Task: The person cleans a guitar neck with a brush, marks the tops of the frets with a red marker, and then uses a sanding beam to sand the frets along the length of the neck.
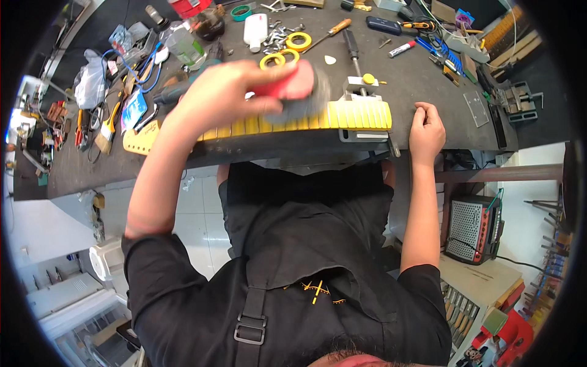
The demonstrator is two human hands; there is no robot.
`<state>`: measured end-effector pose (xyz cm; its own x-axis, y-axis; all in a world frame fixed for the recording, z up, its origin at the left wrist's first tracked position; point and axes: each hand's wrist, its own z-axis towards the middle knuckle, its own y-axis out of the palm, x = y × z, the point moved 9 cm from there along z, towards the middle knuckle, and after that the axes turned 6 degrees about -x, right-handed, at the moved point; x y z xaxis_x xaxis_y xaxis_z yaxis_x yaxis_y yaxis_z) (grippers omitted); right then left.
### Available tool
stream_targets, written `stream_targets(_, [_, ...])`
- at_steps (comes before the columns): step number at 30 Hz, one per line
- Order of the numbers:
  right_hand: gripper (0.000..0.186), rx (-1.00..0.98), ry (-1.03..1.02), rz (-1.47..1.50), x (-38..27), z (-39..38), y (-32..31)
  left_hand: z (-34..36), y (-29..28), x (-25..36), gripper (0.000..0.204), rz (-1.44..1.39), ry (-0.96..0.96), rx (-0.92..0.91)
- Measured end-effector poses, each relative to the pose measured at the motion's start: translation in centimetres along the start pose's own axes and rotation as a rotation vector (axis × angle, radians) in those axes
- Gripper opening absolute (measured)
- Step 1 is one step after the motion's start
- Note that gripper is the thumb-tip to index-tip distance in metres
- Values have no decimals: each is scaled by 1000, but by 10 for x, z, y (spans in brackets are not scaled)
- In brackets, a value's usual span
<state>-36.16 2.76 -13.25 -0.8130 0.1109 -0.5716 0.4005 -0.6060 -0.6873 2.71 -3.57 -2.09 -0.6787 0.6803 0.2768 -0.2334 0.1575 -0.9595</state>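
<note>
My left hand (238,92) is closed on a red-topped block (296,79) with a grey, motion-blurred lower part, over a guitar neck (358,114). The neck lies crosswise along the bench's front, covered in yellow strips between metal frets, its pale yellow headstock (137,139) at the left. Its right end rests on a clamp (362,134) with a long screw and yellow knob. To the right of the neck, my right hand (426,131) rests by the bench's front edge, fingers curled, with nothing visible in them.
The dark bench (440,85) holds yellow tape rolls (298,41), a white bottle (255,30), scattered metal parts, a marker (402,49), a vise (520,101), brushes and a plastic bag (92,76). An amplifier (471,226) stands beneath at the right, beside tool racks.
</note>
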Motion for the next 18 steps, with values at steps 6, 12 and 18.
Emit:
stream_targets(6, [18, -45, -11, 86, 16, 7, 7, 78, 2, -74, 60, 149, -12, 210])
stream_targets(12, [21, -10, -39, 190, 6, 8, 7, 119, -21, -86, 70, 234, -25, 231])
stream_targets(18, [19, 14, -33, 121, 11, -1, 3, 34, -26, -39, 42, -301, 162, 344])
